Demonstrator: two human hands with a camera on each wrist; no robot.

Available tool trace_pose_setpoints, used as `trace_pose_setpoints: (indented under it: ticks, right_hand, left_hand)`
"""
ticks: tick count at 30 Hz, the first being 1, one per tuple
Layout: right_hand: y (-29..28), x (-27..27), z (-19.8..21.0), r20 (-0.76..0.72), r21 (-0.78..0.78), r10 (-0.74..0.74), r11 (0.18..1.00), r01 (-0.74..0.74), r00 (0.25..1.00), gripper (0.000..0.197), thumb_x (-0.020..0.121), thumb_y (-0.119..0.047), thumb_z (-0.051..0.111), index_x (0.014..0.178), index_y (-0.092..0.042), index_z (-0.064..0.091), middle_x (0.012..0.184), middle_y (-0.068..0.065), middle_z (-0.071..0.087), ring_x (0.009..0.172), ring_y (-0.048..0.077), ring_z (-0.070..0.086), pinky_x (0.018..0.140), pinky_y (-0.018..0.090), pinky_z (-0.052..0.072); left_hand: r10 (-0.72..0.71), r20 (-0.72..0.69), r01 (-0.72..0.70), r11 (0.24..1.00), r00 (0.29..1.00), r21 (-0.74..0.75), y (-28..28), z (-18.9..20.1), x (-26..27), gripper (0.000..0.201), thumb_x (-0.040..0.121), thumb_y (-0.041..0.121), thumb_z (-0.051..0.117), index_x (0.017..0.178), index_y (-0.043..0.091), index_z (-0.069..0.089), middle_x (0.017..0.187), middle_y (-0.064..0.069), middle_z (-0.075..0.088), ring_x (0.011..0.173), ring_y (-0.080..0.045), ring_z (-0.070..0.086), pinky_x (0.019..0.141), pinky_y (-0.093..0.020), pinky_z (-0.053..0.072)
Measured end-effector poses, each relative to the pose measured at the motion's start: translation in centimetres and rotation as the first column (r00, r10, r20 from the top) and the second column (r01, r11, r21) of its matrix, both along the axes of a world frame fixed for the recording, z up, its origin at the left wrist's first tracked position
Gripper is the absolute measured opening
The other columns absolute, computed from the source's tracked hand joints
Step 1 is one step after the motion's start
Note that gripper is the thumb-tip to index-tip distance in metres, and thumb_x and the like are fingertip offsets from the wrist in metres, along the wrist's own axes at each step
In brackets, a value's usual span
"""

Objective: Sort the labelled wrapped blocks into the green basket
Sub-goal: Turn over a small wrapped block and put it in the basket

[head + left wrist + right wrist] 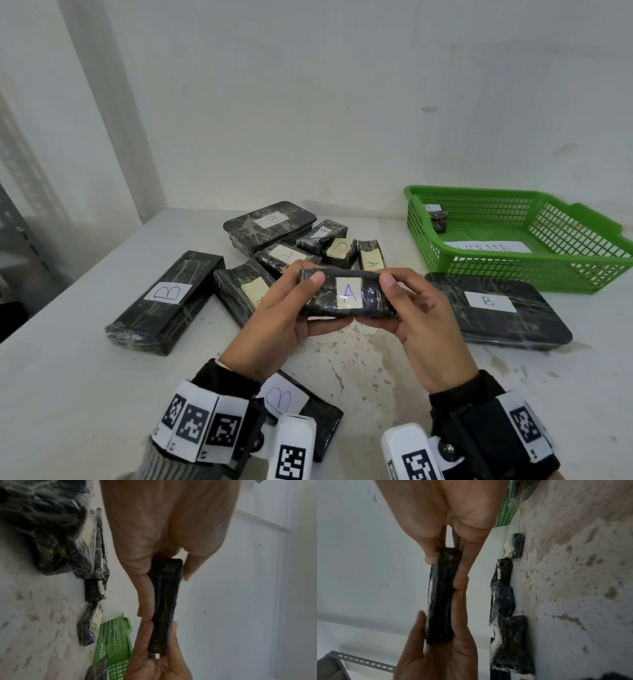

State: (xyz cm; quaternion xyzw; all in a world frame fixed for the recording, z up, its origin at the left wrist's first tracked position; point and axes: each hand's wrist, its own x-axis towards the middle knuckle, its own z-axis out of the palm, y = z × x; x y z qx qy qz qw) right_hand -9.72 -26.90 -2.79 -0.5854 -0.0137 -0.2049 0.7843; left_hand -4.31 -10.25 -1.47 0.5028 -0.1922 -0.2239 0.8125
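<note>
A black wrapped block [347, 294] with a label "A" is held above the table by both hands. My left hand [291, 305] grips its left end, thumb on top and fingers beneath. My right hand [407, 305] grips its right end the same way. In the left wrist view the block [165, 604] shows edge-on between the two hands, and likewise the block [441, 596] in the right wrist view. The green basket [520, 270] stands at the right rear with one small labelled block [438, 219] in its far left corner and a paper slip on its floor.
Several wrapped blocks labelled A, B or C [291, 246] lie in a heap behind the hands. A long "B" block [168, 301] lies at left, a flat "B" block [496, 308] in front of the basket, another "B" block [301, 407] under my left wrist. A wall stands behind the table.
</note>
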Motion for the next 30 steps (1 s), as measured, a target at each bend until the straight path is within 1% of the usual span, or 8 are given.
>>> trace_pose_setpoints:
  ticks: [6, 8, 11, 13, 16, 20, 26, 30]
  right_hand:
    - [0.1, -0.1, 0.0, 0.005, 0.007, 0.039, 0.999, -0.039, 0.999, 0.026, 0.076, -0.044, 0.071, 0.085, -0.019, 0.073, 0.092, 0.010, 0.073, 0.084, 0.020, 0.070, 0.066, 0.030, 0.058]
    - [0.0, -0.2, 0.1, 0.021, 0.007, 0.013, 1.000, -0.014, 1.000, 0.021, 0.080, -0.040, 0.069, 0.084, -0.020, 0.073, 0.091, 0.008, 0.073, 0.083, 0.019, 0.070, 0.067, 0.030, 0.058]
    - [-0.4, -0.2, 0.2, 0.049, -0.064, -0.031, 0.997, 0.034, 0.998, 0.015, 0.081, -0.028, 0.064, 0.090, -0.020, 0.073, 0.094, 0.005, 0.072, 0.089, 0.018, 0.069, 0.073, 0.032, 0.058]
    - [-0.5, -0.3, 0.1, 0.058, -0.101, -0.024, 0.994, 0.030, 0.998, 0.018, 0.081, -0.022, 0.064, 0.097, -0.019, 0.072, 0.101, 0.005, 0.072, 0.097, 0.020, 0.068, 0.081, 0.037, 0.058]
    - [-0.2, -0.2, 0.1, 0.043, -0.083, 0.009, 0.997, -0.006, 0.999, 0.031, 0.082, -0.018, 0.063, 0.112, -0.018, 0.067, 0.115, 0.009, 0.070, 0.106, 0.023, 0.067, 0.088, 0.037, 0.057]
    - [-0.2, -0.2, 0.1, -0.084, -0.015, 0.058, 0.998, -0.059, 0.995, 0.052, 0.079, -0.041, 0.063, 0.129, -0.029, 0.060, 0.124, 0.000, 0.067, 0.114, 0.013, 0.065, 0.089, 0.034, 0.056]
    - [-0.2, 0.2, -0.4, -0.065, 0.014, -0.015, 1.000, 0.016, 0.998, 0.028, 0.085, -0.023, 0.060, 0.105, -0.010, 0.073, 0.106, 0.010, 0.073, 0.101, 0.022, 0.069, 0.077, 0.028, 0.058]
    - [-0.4, 0.1, -0.4, -0.048, 0.023, -0.006, 1.000, 0.007, 0.999, 0.029, 0.083, -0.024, 0.061, 0.106, -0.011, 0.073, 0.103, 0.008, 0.074, 0.099, 0.021, 0.070, 0.077, 0.029, 0.058]
  left_hand:
    - [0.018, 0.024, -0.018, 1.000, 1.000, -0.014, 0.1, 0.0, 0.1, 0.033, 0.089, 0.021, 0.055, 0.114, 0.000, 0.052, 0.115, -0.025, 0.066, 0.101, -0.031, 0.068, 0.085, -0.044, 0.059]
    - [0.060, 0.035, -0.061, 0.998, 0.998, 0.026, 0.2, -0.2, 0.4, 0.043, 0.091, 0.029, 0.061, 0.121, 0.001, 0.049, 0.118, -0.028, 0.061, 0.102, -0.033, 0.067, 0.083, -0.044, 0.059]
    - [0.038, -0.016, -0.036, 0.993, 0.999, 0.111, 0.3, -0.3, 0.9, 0.063, 0.081, 0.050, 0.059, 0.125, 0.007, 0.049, 0.124, -0.018, 0.061, 0.109, -0.034, 0.066, 0.081, -0.046, 0.059]
    - [0.026, -0.054, -0.019, 0.992, 0.998, 0.123, 0.2, -0.4, 0.9, 0.060, 0.084, 0.056, 0.057, 0.122, 0.009, 0.055, 0.125, -0.018, 0.062, 0.108, -0.034, 0.067, 0.080, -0.046, 0.059]
    - [0.112, -0.002, -0.112, 0.991, 0.994, 0.071, 0.0, -0.7, 0.9, 0.040, 0.087, 0.034, 0.059, 0.115, 0.005, 0.059, 0.119, -0.020, 0.063, 0.106, -0.030, 0.068, 0.080, -0.041, 0.060]
    - [0.142, 0.111, -0.148, 0.988, 0.984, 0.041, 0.4, -0.9, 1.0, 0.034, 0.085, 0.019, 0.058, 0.113, 0.001, 0.058, 0.121, -0.026, 0.061, 0.115, -0.034, 0.063, 0.086, -0.043, 0.058]
    - [0.152, 0.137, -0.159, 0.986, 0.979, 0.046, 0.1, -0.9, 0.8, 0.042, 0.080, 0.024, 0.070, 0.118, 0.012, 0.054, 0.118, -0.012, 0.068, 0.108, -0.027, 0.067, 0.088, -0.039, 0.058]
    - [0.145, 0.121, -0.154, 0.986, 0.982, 0.066, 0.2, -0.9, 0.9, 0.041, 0.083, 0.027, 0.064, 0.119, 0.009, 0.059, 0.107, -0.021, 0.065, 0.105, -0.027, 0.065, 0.087, -0.032, 0.057]
